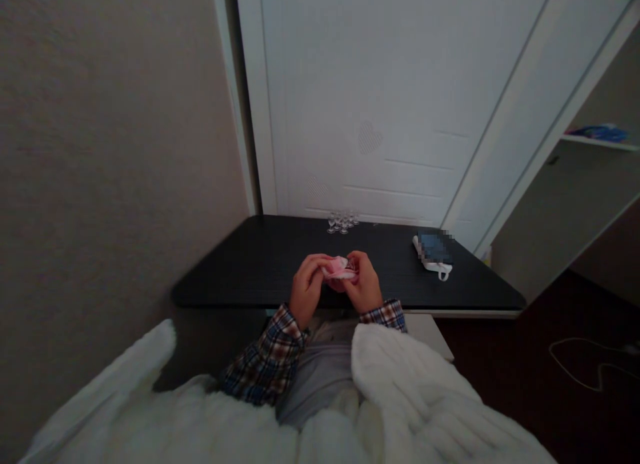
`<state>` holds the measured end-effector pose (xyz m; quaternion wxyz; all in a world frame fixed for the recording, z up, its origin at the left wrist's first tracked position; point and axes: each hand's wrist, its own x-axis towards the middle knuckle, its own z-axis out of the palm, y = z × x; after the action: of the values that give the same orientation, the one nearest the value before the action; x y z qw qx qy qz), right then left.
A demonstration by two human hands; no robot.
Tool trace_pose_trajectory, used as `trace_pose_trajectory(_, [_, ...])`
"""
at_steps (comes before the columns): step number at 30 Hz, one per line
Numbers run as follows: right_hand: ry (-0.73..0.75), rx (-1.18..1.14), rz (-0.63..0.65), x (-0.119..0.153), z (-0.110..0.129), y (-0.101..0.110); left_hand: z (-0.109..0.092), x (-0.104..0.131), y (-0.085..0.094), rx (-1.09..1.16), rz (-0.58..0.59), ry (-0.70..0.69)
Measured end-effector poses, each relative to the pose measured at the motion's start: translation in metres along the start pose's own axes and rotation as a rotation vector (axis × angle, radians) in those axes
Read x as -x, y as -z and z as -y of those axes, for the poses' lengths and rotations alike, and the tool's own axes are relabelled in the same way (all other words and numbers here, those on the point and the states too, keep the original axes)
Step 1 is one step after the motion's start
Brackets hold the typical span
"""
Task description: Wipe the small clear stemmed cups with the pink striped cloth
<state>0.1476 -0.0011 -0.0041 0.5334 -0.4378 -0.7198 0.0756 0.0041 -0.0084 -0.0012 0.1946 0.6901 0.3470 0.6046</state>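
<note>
A small pink and white piece of soft fabric, perhaps a pouch (338,269), is held over the front edge of the black table. My left hand (309,281) grips its left side, fingers curled over the top. My right hand (367,282) is closed on its right side. Near the right fingertips something small and shiny shows at the fabric's opening, too small to make out. Beyond my hands, at the table's back edge, lies a cluster of several small clear pieces (343,221) that look like suction cups.
The black table (240,271) stands against a white panel door (400,84), with a wall (125,151) to the left. A phone (435,247) rests on a white strapped object (431,267) at the right. A pale cable (575,341) lies on the dark floor.
</note>
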Motion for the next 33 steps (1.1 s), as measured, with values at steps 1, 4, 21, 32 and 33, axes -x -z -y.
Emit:
trace_pose_trajectory(1, [0.003,0.003,-0.003,0.0,0.0,0.0,-0.001,0.001,0.0,0.016,0.006,0.003])
trace_pose_trajectory(4, [0.009,0.009,0.007,0.001,0.0,0.001,-0.003,0.002,-0.003,0.072,0.017,0.013])
trace_pose_trajectory(21, [0.051,0.052,-0.062,0.001,0.0,0.001,-0.008,-0.003,0.002,-0.101,-0.118,0.028])
trace_pose_trajectory(32, [0.056,0.162,-0.138,0.002,-0.002,0.003,-0.006,-0.008,0.015,-0.128,0.058,0.107])
trace_pose_trajectory(33, [0.048,0.154,-0.15,0.001,-0.002,0.004,-0.004,-0.008,0.015,-0.075,0.074,0.128])
